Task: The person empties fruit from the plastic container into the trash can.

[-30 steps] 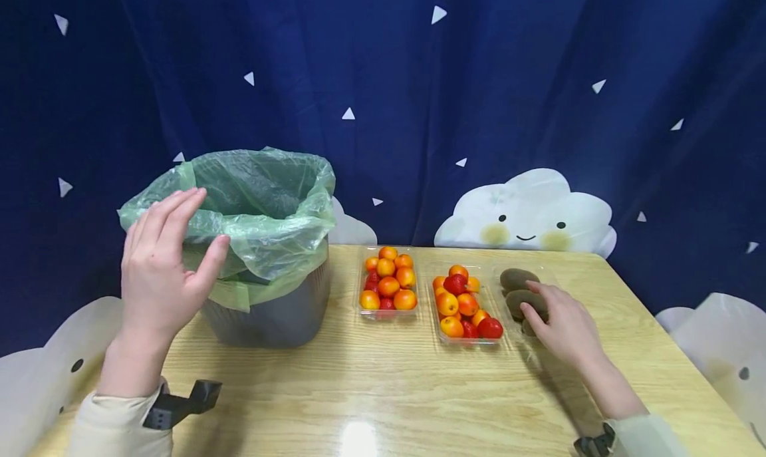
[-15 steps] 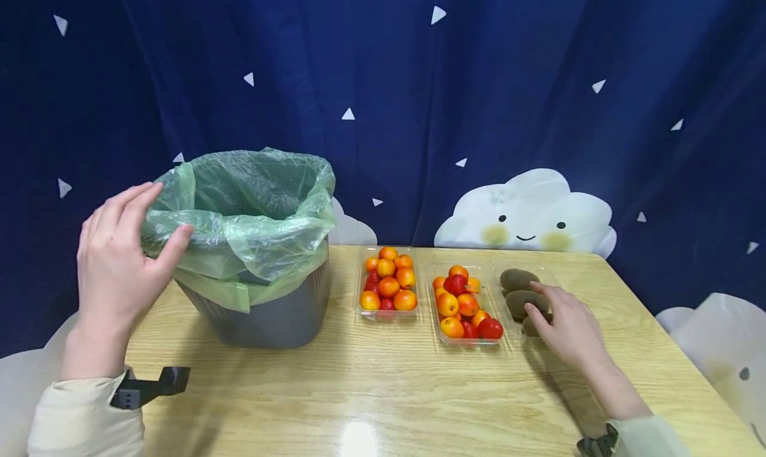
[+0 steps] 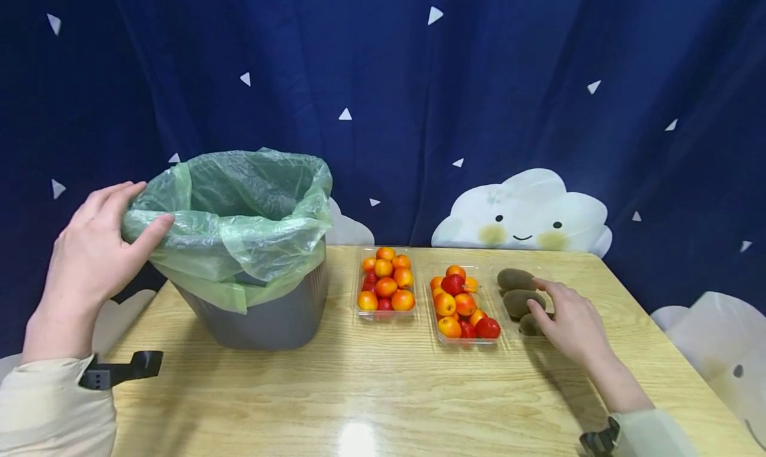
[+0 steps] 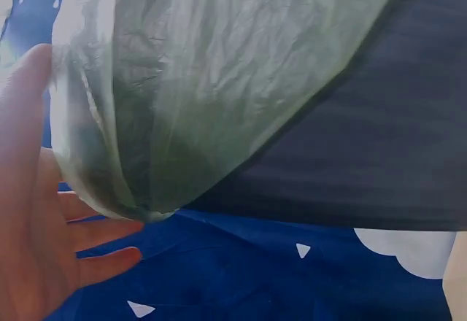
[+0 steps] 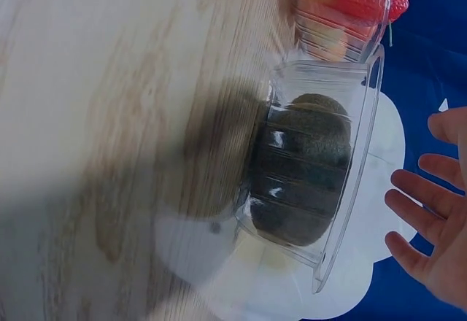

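While the left hand (image 3: 96,244) spreads, unclenched, at the left edge of the thin green plastic bag (image 3: 269,244), contact unclear, the relaxed, empty right hand (image 3: 574,327) hovers beside brown oval kiwis (image 3: 522,304) in the clear plastic tray (image 5: 321,76) at right, likely light, firm and best pinched midway.

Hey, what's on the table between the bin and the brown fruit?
The head view shows one clear tray nearer the bin and another clear tray next to the brown fruit, both holding orange and red fruit.
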A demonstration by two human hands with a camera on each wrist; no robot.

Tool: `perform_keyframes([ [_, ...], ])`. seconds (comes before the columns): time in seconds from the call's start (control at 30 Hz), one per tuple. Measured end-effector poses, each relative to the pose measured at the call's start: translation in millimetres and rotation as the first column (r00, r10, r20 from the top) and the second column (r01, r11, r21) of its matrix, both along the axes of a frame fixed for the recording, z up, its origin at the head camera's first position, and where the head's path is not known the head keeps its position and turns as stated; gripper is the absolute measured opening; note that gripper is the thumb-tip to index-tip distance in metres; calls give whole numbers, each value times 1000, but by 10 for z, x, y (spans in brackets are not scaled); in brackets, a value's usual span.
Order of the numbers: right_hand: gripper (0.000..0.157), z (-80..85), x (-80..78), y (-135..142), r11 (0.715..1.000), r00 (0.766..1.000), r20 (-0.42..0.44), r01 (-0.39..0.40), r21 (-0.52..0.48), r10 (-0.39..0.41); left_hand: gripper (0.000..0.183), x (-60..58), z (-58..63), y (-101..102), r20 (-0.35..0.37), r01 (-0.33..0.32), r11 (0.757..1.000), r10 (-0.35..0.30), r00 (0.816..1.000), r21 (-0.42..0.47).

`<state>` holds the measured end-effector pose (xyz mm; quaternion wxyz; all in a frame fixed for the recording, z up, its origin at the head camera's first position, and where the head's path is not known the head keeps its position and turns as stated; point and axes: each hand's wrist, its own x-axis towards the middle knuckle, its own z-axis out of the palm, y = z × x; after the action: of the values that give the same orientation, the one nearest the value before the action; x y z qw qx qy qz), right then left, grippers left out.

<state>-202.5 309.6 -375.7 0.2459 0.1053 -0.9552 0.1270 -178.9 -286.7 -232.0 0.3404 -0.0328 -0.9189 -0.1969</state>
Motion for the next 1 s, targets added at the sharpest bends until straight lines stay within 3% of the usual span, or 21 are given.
perform_keyframes([
  [0.43, 38, -14, -10, 54, 1000, 1000, 14, 6, 6, -6, 66, -105, 195, -100, 222, 1, 997, 17, 975, -79],
  [0.53, 38, -16, -10, 56, 1000, 1000, 23, 12, 9, -12, 72, -160, 217, -108, 302, 28, 995, 2, 953, -95],
  [0.77, 39, 16, -26, 70, 1000, 999, 43, 10, 11, -10, 82, -191, 198, -162, 476, 67, 992, -7, 879, -108],
  [0.87, 42, 58, -48, 107, 1000, 998, 65, 19, 8, -20, 83, -193, 192, -161, 495, 67, 992, -8, 869, -103],
  [1.0, 47, 86, -86, 167, 999, 994, 107, 31, 18, -33, 84, -205, 176, -153, 490, 59, 992, 2, 872, -110],
])
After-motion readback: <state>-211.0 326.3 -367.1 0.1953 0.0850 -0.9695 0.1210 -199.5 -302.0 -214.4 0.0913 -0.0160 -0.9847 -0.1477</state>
